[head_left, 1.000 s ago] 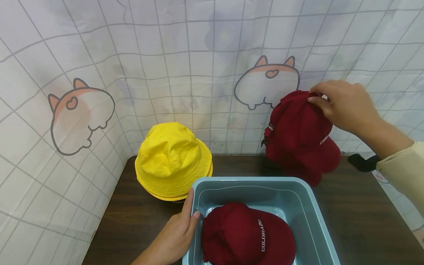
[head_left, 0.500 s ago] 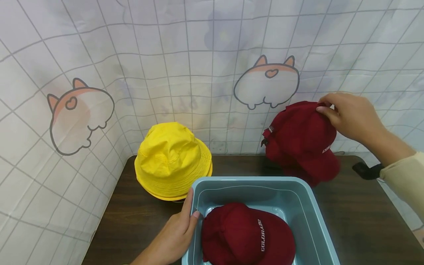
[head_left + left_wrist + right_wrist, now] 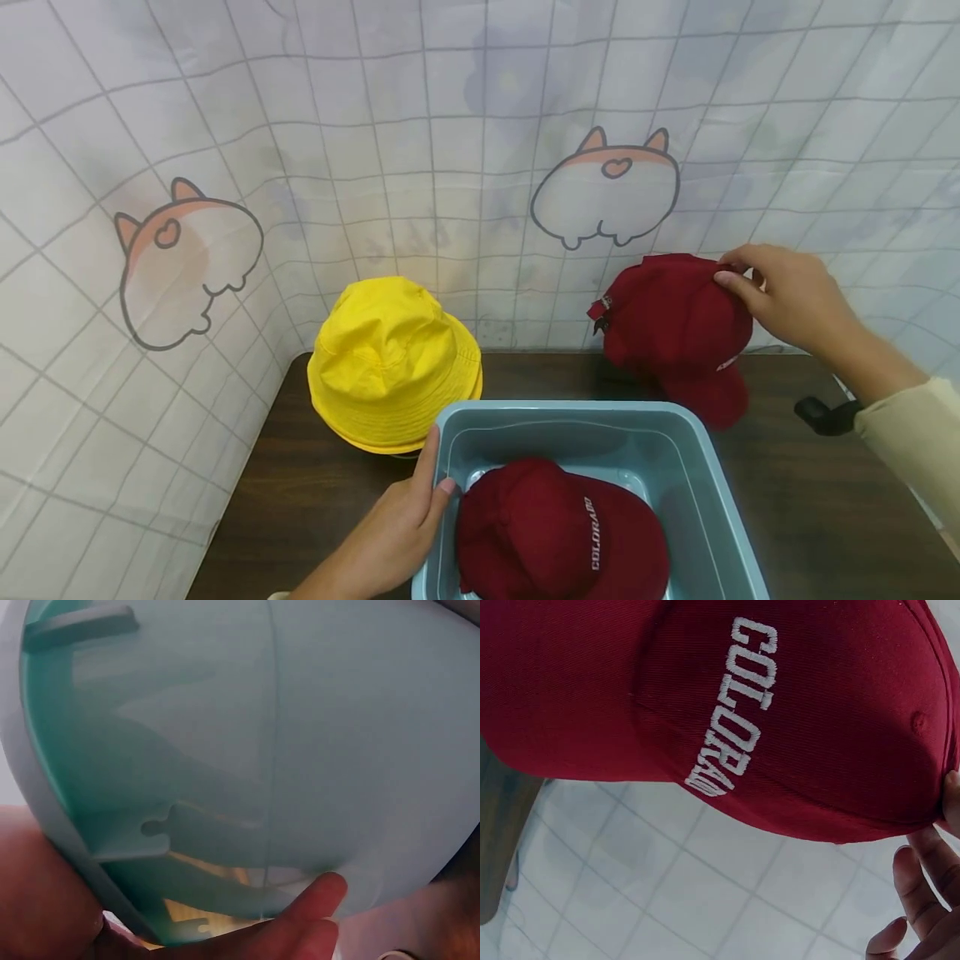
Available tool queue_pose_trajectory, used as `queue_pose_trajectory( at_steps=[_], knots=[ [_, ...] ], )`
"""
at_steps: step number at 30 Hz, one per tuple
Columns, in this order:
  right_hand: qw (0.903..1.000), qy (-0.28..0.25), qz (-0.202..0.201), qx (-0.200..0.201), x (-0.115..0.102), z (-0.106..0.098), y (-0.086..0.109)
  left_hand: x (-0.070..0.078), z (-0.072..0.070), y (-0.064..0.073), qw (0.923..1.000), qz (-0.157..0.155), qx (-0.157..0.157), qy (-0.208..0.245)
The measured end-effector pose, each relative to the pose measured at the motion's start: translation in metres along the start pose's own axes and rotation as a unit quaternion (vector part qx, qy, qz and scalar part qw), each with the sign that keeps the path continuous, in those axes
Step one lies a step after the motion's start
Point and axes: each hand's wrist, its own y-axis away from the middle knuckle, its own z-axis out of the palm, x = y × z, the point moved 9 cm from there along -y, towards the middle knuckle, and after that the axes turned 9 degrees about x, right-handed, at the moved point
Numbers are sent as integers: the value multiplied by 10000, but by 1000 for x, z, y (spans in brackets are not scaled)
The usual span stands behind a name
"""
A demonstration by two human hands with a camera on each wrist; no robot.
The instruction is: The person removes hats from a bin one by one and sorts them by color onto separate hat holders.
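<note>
In the head view my right hand point(image 3: 795, 296) pinches the top of a dark red baseball cap point(image 3: 678, 312) at the table's back right. Its brim points down toward the front, and a strap buckle shows on its left side. White COLORADO lettering point(image 3: 739, 705) fills the cap's front in the right wrist view. My left hand point(image 3: 386, 529) grips the left wall of a blue plastic tub point(image 3: 570, 407), thumb over the rim. The left wrist view has fingers point(image 3: 322, 896) against the tub's outer wall. Another red COLORADO cap point(image 3: 555, 533) lies inside the tub, brim to the right.
Yellow bucket hats point(image 3: 393, 367), stacked, stand behind the tub's left corner. The dark wooden table point(image 3: 270, 500) meets a white gridded cloth point(image 3: 480, 167) at the back and left. A black curved piece point(image 3: 825, 417) sits by the right sleeve.
My right hand has come down with the red cap, lowering its crown and tipping its brim nearer the table. The left hand and tub stay where they were.
</note>
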Motion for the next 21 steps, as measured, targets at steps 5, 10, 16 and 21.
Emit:
queue_pose_trajectory(
  at_steps=[5,10,16,21],
  knots=[
    [9999,-61,-100,92,0,7,6,3,-6,-2,9992,14,-234,-318],
    [9998,-178,80,44,3,11,13,21,-25,-6,9930,9,-548,-1047],
    [9954,-558,778,-84,19,12,27,78,-57,-22,9718,676,-46,-2260],
    [9840,-797,1596,46,43,8,43,125,-73,-51,9683,1190,389,-2162]
  ],
)
